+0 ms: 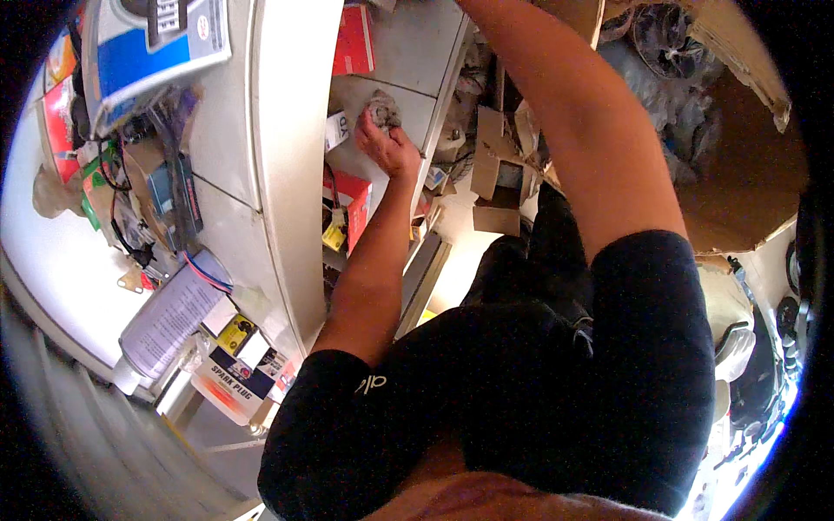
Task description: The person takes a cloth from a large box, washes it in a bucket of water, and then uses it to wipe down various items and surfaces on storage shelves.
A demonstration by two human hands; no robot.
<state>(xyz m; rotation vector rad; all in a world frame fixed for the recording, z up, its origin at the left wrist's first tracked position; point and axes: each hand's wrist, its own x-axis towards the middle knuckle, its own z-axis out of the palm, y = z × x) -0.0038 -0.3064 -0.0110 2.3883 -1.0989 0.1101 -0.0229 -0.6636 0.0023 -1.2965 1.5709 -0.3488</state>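
- Head view: the person's left hand (391, 151) is curled, its fingers bent round a crumpled grey cloth (383, 108), which bulges out past the fingertips.
- The grey cloth lies over a white tiled shelf (410, 54); whether it presses on the tiles or is held just above them, one cannot tell.
- The left forearm (373, 265) reaches up from a black shirt (521, 399) and crosses beside the shelf's lower part.
- The right arm (591, 113) stretches up and leaves by the upper edge; the right hand is outside the picture, so one cannot tell how far its fingers are spread or what it has hold of.
- Just left of the left hand stands a small white box (336, 130); a red box (353, 40) is farther up the same shelf, and a red carton (357, 207) is below, with a small yellow pack (334, 234) near it.
- Left of a broad white panel (291, 113), a second tiled surface (228, 156) bears a blue-and-white package (156, 56), a pale cylinder (174, 317) and, lower down, a white-and-orange box (228, 389).
- Right of the shelf sits a small cardboard box (497, 178) with raised flaps.
- Beyond the right arm, a large cardboard box (738, 195) holds clear plastic bags (673, 117).
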